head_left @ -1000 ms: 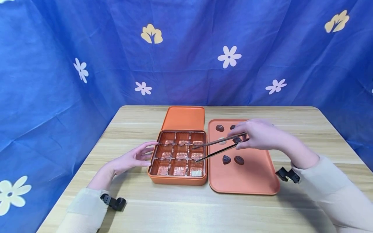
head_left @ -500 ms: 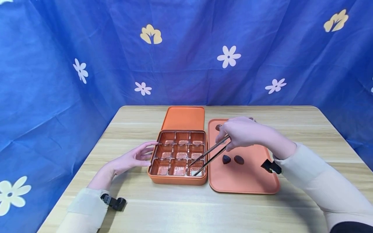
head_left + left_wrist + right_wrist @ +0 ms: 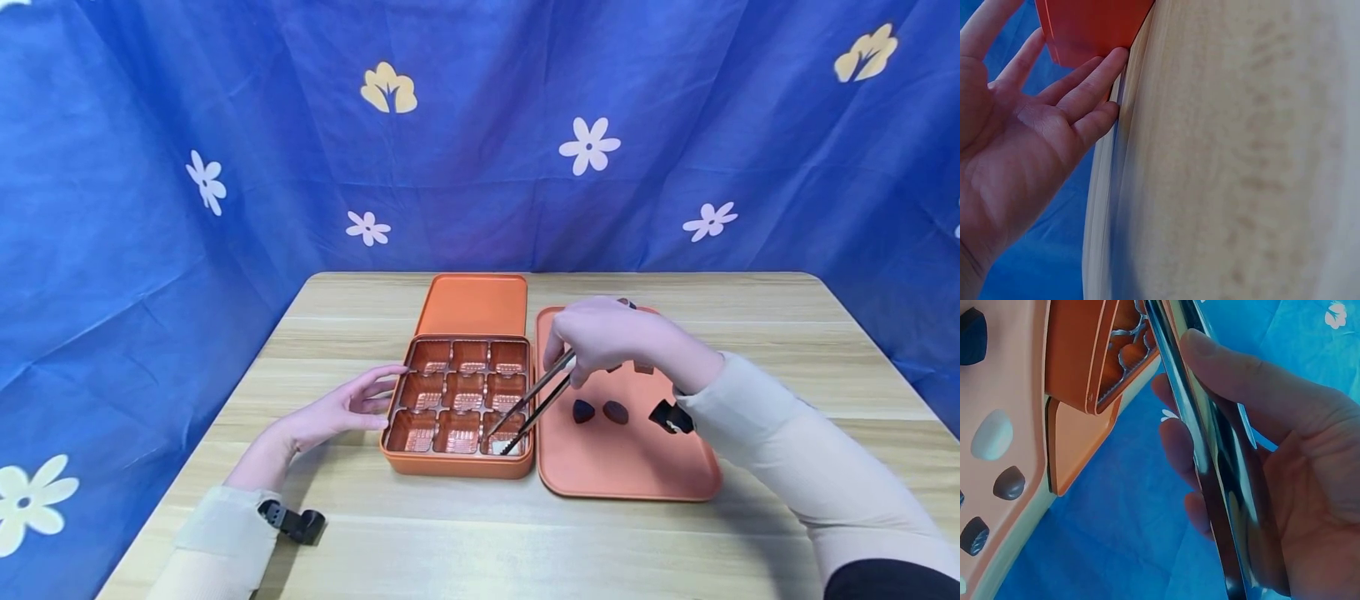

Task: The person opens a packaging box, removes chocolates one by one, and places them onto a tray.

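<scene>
My right hand [image 3: 603, 333] grips metal tongs [image 3: 525, 400] whose toothed tips reach down into the front-right compartment of the orange box [image 3: 457, 465]. A flat white piece [image 3: 506, 447] lies in that compartment, right at the tips, which stand apart. In the right wrist view the thumb and fingers wrap the tongs [image 3: 1191, 425]. My left hand [image 3: 341, 408] touches the box's left side with its fingertips, the fingers spread and relaxed; the left wrist view shows them against the orange wall [image 3: 1091, 31]. The box's brown plastic insert [image 3: 463, 387] has several compartments.
A salmon-coloured tray [image 3: 630, 467] stands close to the box's right side. On it lie dark chocolates [image 3: 582, 411], partly hidden by my right hand, and a white egg-shaped piece [image 3: 992, 435]. The orange lid [image 3: 472, 304] lies behind the box. A blue curtain [image 3: 480, 167] hangs at the back.
My right hand has moved left, and the tongs' tips have dropped from above the box into the front-right compartment, coming closer together. My left hand has stayed put.
</scene>
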The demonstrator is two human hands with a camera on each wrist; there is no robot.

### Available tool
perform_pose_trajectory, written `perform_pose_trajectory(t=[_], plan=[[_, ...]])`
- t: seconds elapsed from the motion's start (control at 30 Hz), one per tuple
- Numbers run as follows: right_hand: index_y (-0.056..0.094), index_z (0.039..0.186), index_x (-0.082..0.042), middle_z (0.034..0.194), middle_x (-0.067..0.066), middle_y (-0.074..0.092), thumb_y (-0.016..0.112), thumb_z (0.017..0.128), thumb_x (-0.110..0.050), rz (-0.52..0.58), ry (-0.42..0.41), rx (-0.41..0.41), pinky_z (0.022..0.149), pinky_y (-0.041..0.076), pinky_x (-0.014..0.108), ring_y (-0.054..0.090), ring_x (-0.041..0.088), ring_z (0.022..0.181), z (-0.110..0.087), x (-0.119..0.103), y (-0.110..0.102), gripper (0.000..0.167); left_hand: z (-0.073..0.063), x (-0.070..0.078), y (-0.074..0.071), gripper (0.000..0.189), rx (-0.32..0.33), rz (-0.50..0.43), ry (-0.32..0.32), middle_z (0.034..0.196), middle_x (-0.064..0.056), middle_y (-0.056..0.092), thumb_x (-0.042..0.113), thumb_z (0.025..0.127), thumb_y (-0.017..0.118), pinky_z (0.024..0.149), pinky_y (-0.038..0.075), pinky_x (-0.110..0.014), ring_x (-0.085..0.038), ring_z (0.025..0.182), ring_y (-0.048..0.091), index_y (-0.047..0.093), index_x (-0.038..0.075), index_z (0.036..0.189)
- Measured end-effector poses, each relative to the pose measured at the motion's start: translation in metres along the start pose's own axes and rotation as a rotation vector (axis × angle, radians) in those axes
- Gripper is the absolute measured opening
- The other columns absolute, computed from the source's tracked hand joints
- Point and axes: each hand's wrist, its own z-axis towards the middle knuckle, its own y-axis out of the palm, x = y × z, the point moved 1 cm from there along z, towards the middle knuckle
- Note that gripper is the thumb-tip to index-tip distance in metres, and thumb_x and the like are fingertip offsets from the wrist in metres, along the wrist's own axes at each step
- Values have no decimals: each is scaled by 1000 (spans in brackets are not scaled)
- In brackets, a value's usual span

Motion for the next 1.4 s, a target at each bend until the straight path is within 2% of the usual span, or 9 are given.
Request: perform_pose_trajectory(t=[0.07,0.17,0.33,0.57,0.77,0.87,1.17,1.4], plan=[[77,95,-31,90,-17,67,85,71,-14,11,13,-20,56,47,32,56,9,57,1,-3,-1,31,0,-1,-1,79,-1,2,1,155,-28,18,3,89,67,104,35,-55,-51,135,26,22,12,154],[76,93,-30,89,-17,67,83,70,-9,-11,20,-41,58,48,32,58,8,57,3,-10,-5,32,1,-1,-1,79,-1,0,1,155,-29,17,3,89,67,104,35,-54,-51,135,26,22,12,154],[76,88,-31,88,-16,65,85,68,-10,-113,4,-42,68,50,31,58,6,75,7,-22,-11,30,2,2,0,80,1,-11,-6,154,-26,20,4,88,68,104,37,-49,-48,137,27,23,13,153],[76,86,-29,87,-16,64,86,68,-11,-170,2,-41,67,50,29,59,9,81,12,-28,-12,28,2,4,-1,79,3,-8,-11,155,-26,20,4,88,68,105,36,-50,-47,137,26,23,13,153],[75,86,-29,87,-14,64,86,69,-14,-182,3,-63,64,48,28,57,9,77,14,-31,-9,25,1,3,-1,77,-8,13,-2,154,-28,20,3,90,66,102,40,-38,-48,136,27,23,12,153],[76,84,-29,84,-14,64,86,69,-14,-172,-12,-57,61,47,29,56,9,75,14,-31,-7,24,1,4,0,77,-12,15,0,154,-29,20,3,90,66,102,40,-37,-49,136,26,22,12,153],[75,82,-30,76,-18,61,85,69,-14,-167,-68,-2,62,47,28,54,4,70,14,-22,1,23,2,5,0,78,-15,11,-3,154,-30,19,4,90,67,104,38,-47,-50,136,25,22,11,153],[74,76,-33,79,-16,65,83,71,-9,-112,-78,31,62,47,31,55,4,70,7,-18,-4,25,2,4,-1,77,-23,9,10,153,-31,18,4,90,66,103,38,-45,-52,136,25,22,10,153]])
